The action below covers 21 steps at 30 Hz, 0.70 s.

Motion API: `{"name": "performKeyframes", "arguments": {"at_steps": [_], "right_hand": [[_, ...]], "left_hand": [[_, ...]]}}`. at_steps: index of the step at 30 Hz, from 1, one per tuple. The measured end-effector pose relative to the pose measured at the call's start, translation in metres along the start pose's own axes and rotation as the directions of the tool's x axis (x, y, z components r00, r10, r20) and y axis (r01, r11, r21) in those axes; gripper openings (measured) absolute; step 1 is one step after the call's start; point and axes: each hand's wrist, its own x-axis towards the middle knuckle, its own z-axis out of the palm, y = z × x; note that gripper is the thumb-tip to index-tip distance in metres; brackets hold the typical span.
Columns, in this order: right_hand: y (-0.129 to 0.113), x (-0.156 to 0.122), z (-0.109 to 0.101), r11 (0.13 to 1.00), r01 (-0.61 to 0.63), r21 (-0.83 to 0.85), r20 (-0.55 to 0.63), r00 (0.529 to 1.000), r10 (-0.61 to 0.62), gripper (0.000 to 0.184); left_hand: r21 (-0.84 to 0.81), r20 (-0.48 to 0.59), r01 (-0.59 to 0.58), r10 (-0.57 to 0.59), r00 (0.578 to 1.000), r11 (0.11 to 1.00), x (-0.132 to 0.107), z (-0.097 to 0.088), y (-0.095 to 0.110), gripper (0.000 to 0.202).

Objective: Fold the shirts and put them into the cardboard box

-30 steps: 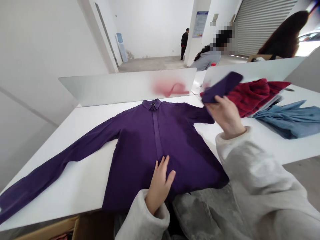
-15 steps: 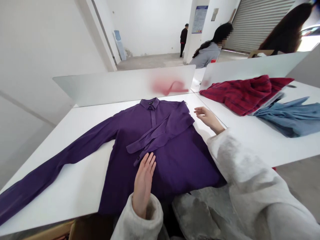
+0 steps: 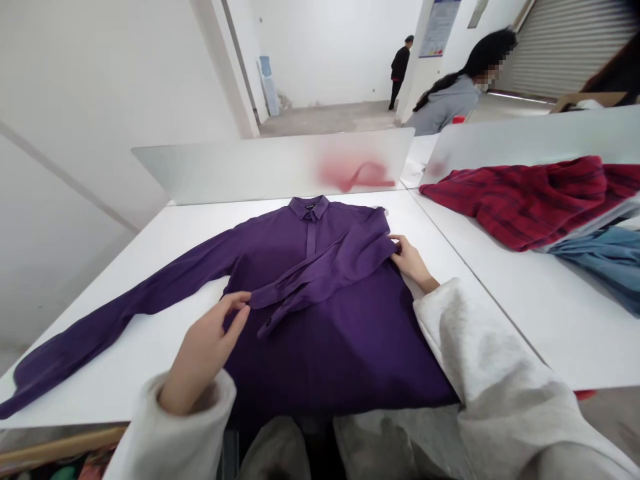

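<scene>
A purple button-up shirt (image 3: 330,333) lies front-up on the white table (image 3: 160,333), collar away from me. Its right sleeve (image 3: 325,270) is folded across the chest, cuff towards the left. The other sleeve (image 3: 115,320) stretches out flat to the table's left corner. My left hand (image 3: 207,350) rests near the folded sleeve's cuff, fingers curled with thumb and fingertips close together at the cuff's edge. My right hand (image 3: 410,261) pinches the shirt at the folded shoulder edge.
A frosted divider (image 3: 260,167) runs along the table's far edge. On the adjoining table to the right lie a red plaid shirt (image 3: 530,200) and a blue garment (image 3: 605,260). A seated person (image 3: 450,100) and a standing person (image 3: 400,67) are beyond the divider.
My right hand flipped the sleeve across the chest, then came down onto the shoulder fold. My left hand slid left from the shirt's middle to the cuff.
</scene>
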Motion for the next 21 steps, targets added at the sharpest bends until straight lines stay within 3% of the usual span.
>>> {"name": "performKeyframes", "arguments": {"at_steps": [4, 7, 11, 15, 18, 19, 21], "right_hand": [[-0.002, 0.001, 0.0, 1.0, -0.022, -0.02, -0.029, 0.999, 0.022, 0.043], [-0.004, 0.001, -0.002, 0.995, -0.029, -0.093, -0.033, 0.999, 0.026, 0.045], [-0.009, 0.001, -0.008, 0.953, -0.056, -0.297, -0.033, 0.998, 0.048, 0.048], [-0.015, 0.001, -0.012, 0.858, -0.068, -0.51, -0.01, 0.997, 0.073, 0.046], [-0.02, 0.0, -0.011, 0.784, -0.036, -0.62, 0.042, 0.996, 0.08, 0.048], [-0.021, -0.001, -0.01, 0.766, -0.023, -0.642, 0.06, 0.995, 0.08, 0.051], [-0.022, -0.002, -0.009, 0.745, 0.003, -0.667, 0.09, 0.993, 0.077, 0.055]], "left_hand": [[0.251, 0.041, -0.092, 0.085, 0.996, 0.963, 0.056, 0.041, -0.021, 0.043], [0.27, 0.089, -0.099, 0.077, 0.993, 0.958, 0.073, 0.052, -0.029, 0.035], [0.234, 0.09, -0.023, 0.002, 0.996, 0.972, 0.074, 0.024, -0.037, 0.033], [0.388, 0.254, -0.029, -0.077, 0.964, 0.921, 0.08, -0.008, -0.043, 0.029], [0.464, 0.283, -0.138, 0.001, 0.959, 0.875, 0.099, -0.008, -0.023, 0.028], [0.45, 0.295, -0.212, 0.08, 0.952, 0.868, 0.11, -0.001, -0.01, 0.029], [0.359, 0.351, -0.394, 0.269, 0.897, 0.846, 0.135, 0.022, 0.025, 0.033]]}}
